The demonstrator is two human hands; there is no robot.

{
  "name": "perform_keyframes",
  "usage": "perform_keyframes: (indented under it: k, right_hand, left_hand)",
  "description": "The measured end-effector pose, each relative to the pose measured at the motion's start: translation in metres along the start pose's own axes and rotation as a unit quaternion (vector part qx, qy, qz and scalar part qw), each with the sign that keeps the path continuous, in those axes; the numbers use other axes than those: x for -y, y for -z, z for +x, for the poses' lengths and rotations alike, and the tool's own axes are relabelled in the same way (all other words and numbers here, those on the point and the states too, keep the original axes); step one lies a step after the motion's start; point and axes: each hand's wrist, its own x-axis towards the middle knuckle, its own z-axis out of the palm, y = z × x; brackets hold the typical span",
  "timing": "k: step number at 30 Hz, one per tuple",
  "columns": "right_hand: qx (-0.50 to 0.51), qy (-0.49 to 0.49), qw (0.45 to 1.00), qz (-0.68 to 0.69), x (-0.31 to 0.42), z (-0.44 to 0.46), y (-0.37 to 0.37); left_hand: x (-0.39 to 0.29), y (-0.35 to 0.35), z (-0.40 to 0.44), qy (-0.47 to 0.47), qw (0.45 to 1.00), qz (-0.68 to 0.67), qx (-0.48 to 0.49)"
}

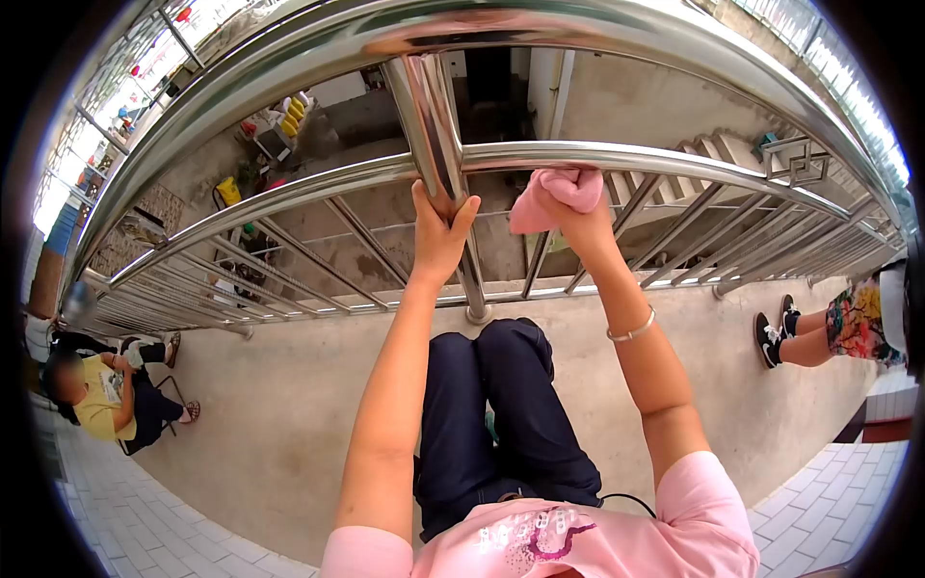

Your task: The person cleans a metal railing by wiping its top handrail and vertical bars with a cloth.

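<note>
A shiny metal railing (318,175) spans the view in front of me, with a thick upright post (434,125) near the middle. My left hand (443,234) is wrapped round that post just below the middle rail, thumb on its right side. In my right hand (581,220) is a bunched pink cloth (568,191), pressed against the underside of the middle rail, right of the post. One end of the cloth hangs down to the left. The fingers of my right hand are partly hidden by it.
A person in a yellow shirt (101,400) sits at the far left. At the right edge, another person's legs in dark shoes (768,339) stand on the concrete floor (289,405). Beyond the railing lies a lower yard with stairs (703,154) and yellow objects (292,116).
</note>
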Motion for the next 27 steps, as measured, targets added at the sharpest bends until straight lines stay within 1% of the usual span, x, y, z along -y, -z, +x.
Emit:
perform_keyframes:
  k: [1,2,3,5,6,7,9,10,11,13,15,16,17,19,20,21,22,23,24,25,27]
  right_hand:
    - [-0.045,-0.047,0.993,-0.096,-0.002,0.001,-0.004]
    - [-0.103,0.005,0.987,-0.121,-0.004,-0.002,-0.01]
    - [-0.101,0.001,0.987,-0.122,-0.01,-0.002,-0.014]
    - [-0.142,0.095,0.982,-0.081,-0.022,-0.003,-0.018]
    - [-0.118,0.061,0.988,-0.081,-0.023,-0.009,-0.018]
    - [-0.118,0.057,0.988,-0.081,-0.037,-0.017,-0.017]
    - [-0.069,-0.044,0.996,-0.037,-0.085,-0.036,-0.018]
    - [-0.063,-0.063,0.996,-0.015,-0.098,-0.046,-0.023]
    - [-0.075,-0.072,0.994,-0.047,-0.12,-0.054,-0.026]
    - [-0.107,0.002,0.985,-0.134,-0.124,-0.057,-0.033]
    - [-0.123,-0.071,0.99,-0.005,-0.134,-0.066,-0.04]
    - [-0.079,-0.062,0.995,-0.029,-0.167,-0.073,-0.036]
    - [-0.079,-0.062,0.995,-0.029,-0.184,-0.083,-0.032]
    - [-0.009,-0.176,0.984,0.007,-0.196,-0.092,-0.035]
    - [0.016,-0.178,0.984,-0.026,-0.201,-0.093,-0.03]
    - [0.014,-0.2,0.979,-0.028,-0.23,-0.103,-0.034]
    - [0.022,-0.184,0.98,-0.068,-0.232,-0.103,-0.037]
    - [0.024,-0.167,0.979,-0.114,-0.234,-0.106,-0.034]
    - [0.038,-0.223,0.97,-0.086,-0.254,-0.115,-0.034]
    - [0.037,-0.238,0.97,-0.029,-0.252,-0.116,-0.036]
    - [0.037,-0.266,0.961,-0.061,-0.246,-0.116,-0.037]
  left_hand:
    - [0.002,0.0,0.0,0.004,1.0,0.0,0.0]
    - [0.006,-0.001,0.002,-0.012,1.0,-0.011,-0.004]
    - [0.006,-0.003,0.003,-0.029,0.999,-0.023,-0.009]
    - [0.008,-0.002,0.002,-0.02,1.0,-0.022,-0.003]
    - [0.005,-0.001,0.001,-0.017,1.0,-0.02,0.005]
    - [0.004,-0.002,0.001,-0.013,1.0,-0.019,0.006]
    - [0.001,-0.004,0.001,-0.006,0.999,-0.054,-0.003]
    - [0.003,-0.004,0.002,-0.004,0.999,-0.053,-0.005]
    - [0.005,-0.004,0.003,-0.012,0.999,-0.044,-0.002]
    - [0.008,-0.003,0.003,-0.014,0.999,-0.03,-0.003]
    - [0.009,-0.001,0.002,0.002,0.999,-0.049,0.007]
    - [0.009,0.0,0.003,0.001,0.999,-0.047,0.011]
    - [0.005,-0.002,0.001,0.0,0.999,-0.047,0.011]
    - [0.003,-0.003,0.003,-0.021,0.998,-0.053,-0.01]
    - [0.003,-0.006,0.003,-0.021,0.998,-0.053,-0.01]
    - [0.003,0.0,0.003,0.004,0.999,-0.034,0.005]
    - [0.004,0.004,0.003,0.029,0.999,-0.02,0.024]
    - [0.005,-0.001,0.002,0.029,0.999,-0.019,0.024]
    - [0.005,0.002,0.001,0.024,1.0,-0.005,0.011]
    - [0.006,0.002,0.002,0.017,1.0,0.003,0.003]
    - [0.009,0.002,0.003,0.013,1.0,0.01,0.0]
